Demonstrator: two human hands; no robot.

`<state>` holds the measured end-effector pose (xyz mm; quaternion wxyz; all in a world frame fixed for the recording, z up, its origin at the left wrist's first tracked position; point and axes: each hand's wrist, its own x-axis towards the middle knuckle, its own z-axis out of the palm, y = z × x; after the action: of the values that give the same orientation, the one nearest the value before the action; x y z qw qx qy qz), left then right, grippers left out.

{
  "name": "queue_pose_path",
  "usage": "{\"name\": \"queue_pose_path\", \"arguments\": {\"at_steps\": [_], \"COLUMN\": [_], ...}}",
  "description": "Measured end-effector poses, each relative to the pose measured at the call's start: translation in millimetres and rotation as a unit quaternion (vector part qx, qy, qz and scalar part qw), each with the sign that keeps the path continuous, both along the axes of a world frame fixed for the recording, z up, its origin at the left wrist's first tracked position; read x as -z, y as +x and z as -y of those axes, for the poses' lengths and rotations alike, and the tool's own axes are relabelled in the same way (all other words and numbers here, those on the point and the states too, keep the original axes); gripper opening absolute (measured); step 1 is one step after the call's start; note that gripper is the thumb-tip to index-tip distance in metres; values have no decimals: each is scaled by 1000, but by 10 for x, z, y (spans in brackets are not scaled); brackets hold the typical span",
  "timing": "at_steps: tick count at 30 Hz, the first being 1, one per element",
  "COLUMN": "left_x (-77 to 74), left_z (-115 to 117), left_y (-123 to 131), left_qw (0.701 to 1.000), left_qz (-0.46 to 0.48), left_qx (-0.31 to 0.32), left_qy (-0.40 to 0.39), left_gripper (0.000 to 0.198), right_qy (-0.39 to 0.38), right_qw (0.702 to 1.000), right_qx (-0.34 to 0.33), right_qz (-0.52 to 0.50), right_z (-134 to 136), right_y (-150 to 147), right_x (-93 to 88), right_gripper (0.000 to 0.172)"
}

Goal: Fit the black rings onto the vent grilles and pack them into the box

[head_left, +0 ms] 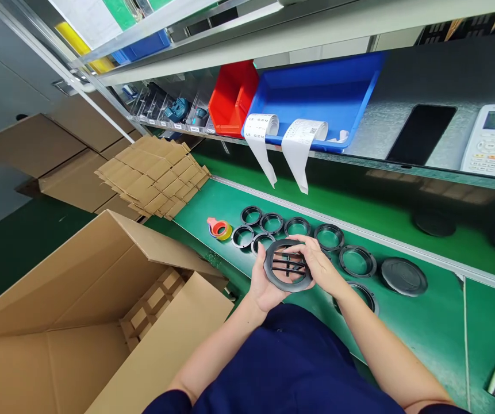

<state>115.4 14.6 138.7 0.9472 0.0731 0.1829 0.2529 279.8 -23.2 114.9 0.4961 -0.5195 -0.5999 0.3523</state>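
Holding black ring with bars [288, 263] right of open box [161, 345]. Clamping rim with thumb and fingers of left hand [263, 286], curling fingers of right hand [317, 259] round edge. Likely just partway: working on one, leaving other rings [356, 250] lying bare, also right of box.

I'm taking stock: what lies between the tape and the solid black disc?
In the head view, black rings lie between the tape and the disc, some partly hidden by the left hand and right hand.
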Motion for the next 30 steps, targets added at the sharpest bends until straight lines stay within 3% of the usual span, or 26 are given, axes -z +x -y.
{"name": "queue_pose_path", "arguments": {"at_steps": [4, 8, 11, 15, 17, 19, 21, 23, 25, 27, 30], "left_x": [47, 174, 320, 475, 514, 543, 578, 626, 679, 728, 782], "left_z": [-82, -213, -247, -165, -155, -203, -292, -389, -469, -526, -587], "left_y": [-11, -48, 40, 286, 373, 393, 355, 291, 232, 189, 137], "left_qw": [999, 992, 977, 973, 970, 961, 952, 949, 946, 938, 928], "left_qz": [-14, -103, -196, -224, -228, -255, -282, -291, -300, -324, -354], "left_qx": [11, -41, -21, 36, 77, 108, 116, 117, 122, 120, 110], "left_qy": [-33, -64, -79, -51, -33, -15, 8, 17, 6, -13, -27], "left_gripper": [82, 62, 52, 49, 60, 67, 64, 60, 57, 56, 52], "right_qy": [25, 76, 17, -77, -97, -120, -167, -221, -254, -265, -265], "right_qw": [999, 973, 957, 969, 972, 960, 911, 848, 816, 805, 797], "right_qx": [33, -40, -91, -78, -42, 69, 219, 311, 321, 300, 278], "right_qz": [23, 216, 274, 222, 210, 243, 308, 368, 408, 437, 467], "right_z": [37, 133, 199, 214, 188, 152, 133, 147, 187, 225, 226], "right_y": [-19, -88, -92, 7, 145, 374, 670, 958, 1166, 1274, 1322], "right_x": [83, 255, 390, 572, 709, 903, 1143, 1393, 1607, 1750, 1803], "right_gripper": [58, 55, 77, 120, 127, 122, 116, 111, 110, 112, 110]}}
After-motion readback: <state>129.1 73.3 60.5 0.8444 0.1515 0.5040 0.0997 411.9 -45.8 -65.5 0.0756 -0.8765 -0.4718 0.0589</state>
